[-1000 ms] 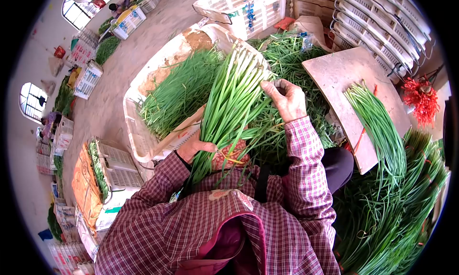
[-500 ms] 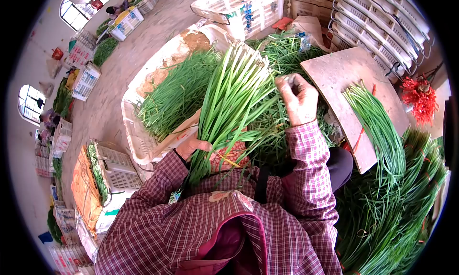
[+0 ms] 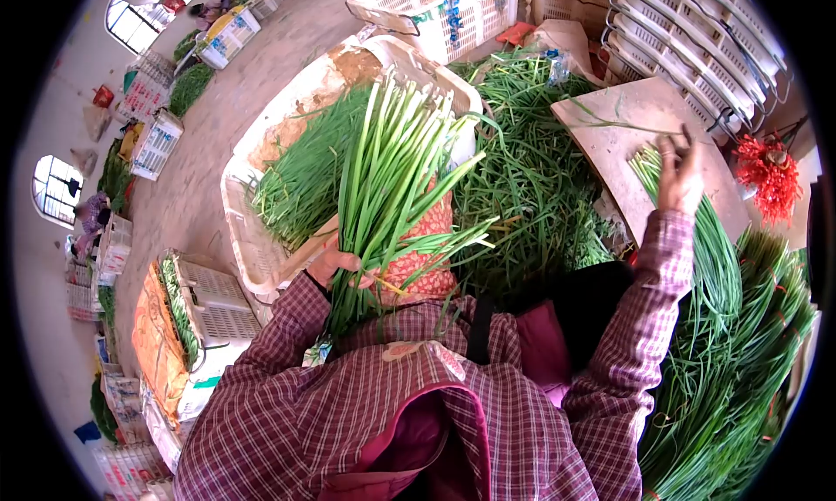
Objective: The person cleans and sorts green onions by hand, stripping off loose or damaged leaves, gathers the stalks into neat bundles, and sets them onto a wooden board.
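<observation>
My left hand point(image 3: 338, 264) is wrapped round the lower part of a bunch of long green stalks point(image 3: 387, 153), whose pale ends point up and away from me. Out to the right, my right hand point(image 3: 679, 172) is above a board point(image 3: 610, 122), close to a separate green bundle point(image 3: 697, 231) lying across it. A thin green blade point(image 3: 620, 122) stretches left from the fingers of my right hand; whether they grip it is hard to tell. Under the held stalks is a red patterned cloth point(image 3: 427, 270).
A white crate point(image 3: 239, 231) with cut greens stands ahead-left. Loose greens point(image 3: 531, 179) lie between crate and board. Tied bundles point(image 3: 740, 396) are piled at right, below red ties point(image 3: 768, 174). Stacked crates point(image 3: 679, 57) stand behind the board. Far left, a person point(image 3: 91, 215) is among crates.
My right hand has moved right, from beside the stalks' pale ends to over the board. The bunch in my left hand has shifted slightly left, with some stalks fanned out to the right.
</observation>
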A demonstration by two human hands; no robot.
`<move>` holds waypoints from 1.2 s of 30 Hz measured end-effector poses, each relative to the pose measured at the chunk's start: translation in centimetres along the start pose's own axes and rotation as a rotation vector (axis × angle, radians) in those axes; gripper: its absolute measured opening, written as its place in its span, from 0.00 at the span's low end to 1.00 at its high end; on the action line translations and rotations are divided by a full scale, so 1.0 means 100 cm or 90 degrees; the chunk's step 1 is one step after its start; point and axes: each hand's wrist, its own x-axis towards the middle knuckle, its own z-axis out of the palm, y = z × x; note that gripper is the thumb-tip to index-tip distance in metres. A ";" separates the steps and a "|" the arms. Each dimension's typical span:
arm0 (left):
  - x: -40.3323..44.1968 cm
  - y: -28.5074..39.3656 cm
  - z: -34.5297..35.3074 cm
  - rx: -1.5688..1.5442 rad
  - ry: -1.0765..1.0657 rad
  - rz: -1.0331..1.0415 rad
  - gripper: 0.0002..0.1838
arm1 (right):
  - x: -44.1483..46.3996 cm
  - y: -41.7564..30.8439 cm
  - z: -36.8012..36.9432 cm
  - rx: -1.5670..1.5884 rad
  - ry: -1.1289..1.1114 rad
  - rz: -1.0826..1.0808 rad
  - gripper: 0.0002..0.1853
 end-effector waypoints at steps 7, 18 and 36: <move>0.000 -0.006 -0.008 -0.019 -0.013 0.008 0.27 | -0.180 -0.041 0.059 0.472 -0.557 0.220 0.46; 0.000 -0.006 0.001 -0.048 0.008 0.003 0.28 | -0.199 -0.085 0.093 1.041 -0.617 0.553 0.20; -0.007 -0.003 -0.036 -0.104 -0.030 0.021 0.27 | -0.130 -0.065 0.074 0.925 -0.291 0.370 0.14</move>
